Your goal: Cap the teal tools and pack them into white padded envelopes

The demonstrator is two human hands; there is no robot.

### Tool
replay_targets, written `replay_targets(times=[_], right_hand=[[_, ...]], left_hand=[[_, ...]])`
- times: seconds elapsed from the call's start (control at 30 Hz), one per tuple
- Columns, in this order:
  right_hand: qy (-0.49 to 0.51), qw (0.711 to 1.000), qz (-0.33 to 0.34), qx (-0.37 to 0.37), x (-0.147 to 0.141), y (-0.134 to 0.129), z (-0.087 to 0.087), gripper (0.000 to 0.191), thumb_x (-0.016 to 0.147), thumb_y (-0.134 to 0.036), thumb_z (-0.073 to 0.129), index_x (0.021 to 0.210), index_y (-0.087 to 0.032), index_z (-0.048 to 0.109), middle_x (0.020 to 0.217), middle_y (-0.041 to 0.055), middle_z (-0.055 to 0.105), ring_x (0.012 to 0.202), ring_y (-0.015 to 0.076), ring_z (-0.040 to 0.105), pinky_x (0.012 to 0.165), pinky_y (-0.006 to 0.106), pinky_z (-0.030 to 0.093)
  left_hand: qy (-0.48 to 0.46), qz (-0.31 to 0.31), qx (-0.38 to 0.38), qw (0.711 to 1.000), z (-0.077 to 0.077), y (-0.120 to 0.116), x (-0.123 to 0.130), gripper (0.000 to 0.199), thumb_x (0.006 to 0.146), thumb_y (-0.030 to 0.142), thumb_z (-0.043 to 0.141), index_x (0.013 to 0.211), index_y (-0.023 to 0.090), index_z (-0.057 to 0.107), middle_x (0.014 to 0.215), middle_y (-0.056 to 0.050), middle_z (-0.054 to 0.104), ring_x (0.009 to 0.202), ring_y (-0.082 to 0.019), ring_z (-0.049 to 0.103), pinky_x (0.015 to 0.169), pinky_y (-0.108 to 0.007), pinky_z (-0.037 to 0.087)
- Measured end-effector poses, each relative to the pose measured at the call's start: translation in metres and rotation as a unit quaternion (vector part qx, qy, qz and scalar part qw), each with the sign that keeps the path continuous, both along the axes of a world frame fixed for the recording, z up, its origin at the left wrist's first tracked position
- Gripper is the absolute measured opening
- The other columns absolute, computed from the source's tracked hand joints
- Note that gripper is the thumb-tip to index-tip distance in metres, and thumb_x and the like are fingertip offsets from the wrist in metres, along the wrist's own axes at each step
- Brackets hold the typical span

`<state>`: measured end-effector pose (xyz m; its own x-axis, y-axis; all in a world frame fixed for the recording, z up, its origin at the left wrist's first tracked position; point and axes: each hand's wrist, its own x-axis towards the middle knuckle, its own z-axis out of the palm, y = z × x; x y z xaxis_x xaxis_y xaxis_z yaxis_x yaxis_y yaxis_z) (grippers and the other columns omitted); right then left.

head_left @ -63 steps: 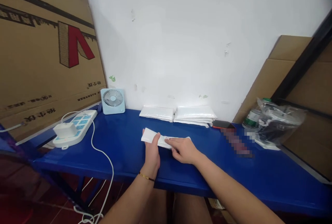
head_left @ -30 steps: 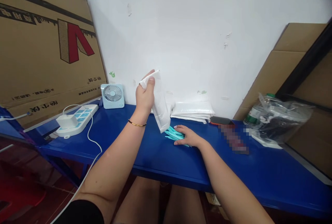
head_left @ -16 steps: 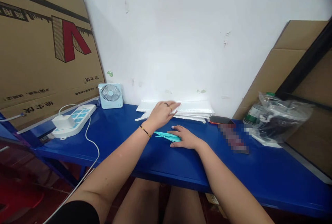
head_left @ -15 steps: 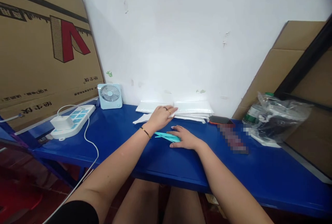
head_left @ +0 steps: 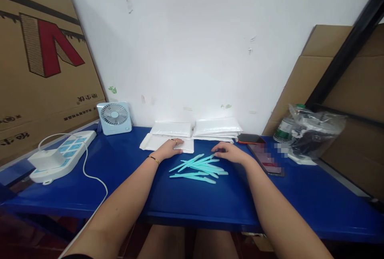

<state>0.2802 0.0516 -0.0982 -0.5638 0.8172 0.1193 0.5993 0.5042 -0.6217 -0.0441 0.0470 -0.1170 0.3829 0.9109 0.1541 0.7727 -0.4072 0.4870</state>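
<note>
A white padded envelope lies flat in front of a stack of similar envelopes. My left hand rests on it, fingers stretched out and thumb near its front edge. Several slim teal plastic eyebrow razors are spread in a loose, crossing pile on the blue table. At the pile's upper right is my right hand, fingers bent and a little apart from the thumb. Its fingertips are by the end of one razor; whether they touch it I cannot tell.
A light blue fan and a white power strip with a plugged-in charger stand on the left. To the right lie a phone, a partly blurred flat object, a bottle and a plastic-wrapped item.
The teal razors have gone from a tight bunch to a spread pile. My right hand has moved off them to the upper right. My left hand has come down onto the front envelope, now nearer me.
</note>
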Motion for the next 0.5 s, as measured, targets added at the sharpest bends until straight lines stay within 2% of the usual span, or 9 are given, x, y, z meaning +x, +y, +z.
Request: replay_targets(times=[0.1, 0.17, 0.27, 0.37, 0.5], right_hand=[[-0.017, 1.000, 0.013, 0.005, -0.013, 0.007, -0.005, 0.029, 0.079, -0.038, 0.057, 0.101, -0.021, 0.067, 0.096, 0.0055, 0.061, 0.083, 0.0186, 0.056, 0.076, 0.032, 0.045], [-0.003, 0.999, 0.035, 0.023, -0.027, 0.009, -0.008, 0.030, 0.080, -0.039, 0.056, 0.103, -0.023, 0.067, 0.096, 0.0056, 0.059, 0.084, 0.0178, 0.055, 0.077, 0.031, 0.045], [0.003, 0.997, 0.064, 0.045, -0.043, 0.005, -0.010, 0.026, 0.078, -0.039, 0.060, 0.096, -0.023, 0.068, 0.091, 0.0044, 0.055, 0.078, 0.0156, 0.053, 0.072, 0.028, 0.044], [-0.013, 0.997, 0.081, 0.004, -0.042, -0.004, -0.008, 0.023, 0.074, -0.039, 0.063, 0.085, -0.020, 0.068, 0.086, 0.0031, 0.056, 0.070, 0.0134, 0.052, 0.064, 0.025, 0.043], [-0.026, 0.993, 0.096, -0.066, -0.029, -0.014, -0.003, 0.029, 0.068, -0.043, 0.068, 0.085, -0.019, 0.067, 0.084, 0.0023, 0.058, 0.068, 0.0129, 0.052, 0.058, 0.022, 0.041]], left_hand=[[-0.006, 0.048, 0.056, 0.997, 0.008, -0.004, 0.009, 0.058, 0.069, 0.046, 0.063, 0.119, 0.017, 0.056, 0.125, -0.010, 0.055, 0.114, -0.026, 0.049, 0.098, -0.033, 0.036], [-0.003, 0.050, 0.040, 0.998, 0.015, -0.010, 0.014, 0.047, 0.070, 0.051, 0.059, 0.104, 0.018, 0.064, 0.106, -0.009, 0.063, 0.096, -0.024, 0.058, 0.083, -0.032, 0.044], [0.019, -0.017, -0.059, 0.998, 0.023, -0.023, 0.024, 0.041, 0.069, 0.054, 0.057, 0.087, 0.018, 0.067, 0.080, -0.004, 0.066, 0.071, -0.018, 0.060, 0.061, -0.025, 0.043], [0.030, -0.067, -0.093, 0.993, 0.025, -0.034, 0.036, 0.031, 0.069, 0.045, 0.059, 0.082, 0.018, 0.067, 0.074, -0.003, 0.067, 0.065, -0.016, 0.058, 0.055, -0.023, 0.039], [0.029, -0.089, -0.108, 0.990, 0.024, -0.041, 0.051, 0.024, 0.072, 0.036, 0.054, 0.079, 0.018, 0.068, 0.074, -0.003, 0.068, 0.064, -0.015, 0.057, 0.054, -0.022, 0.037]])
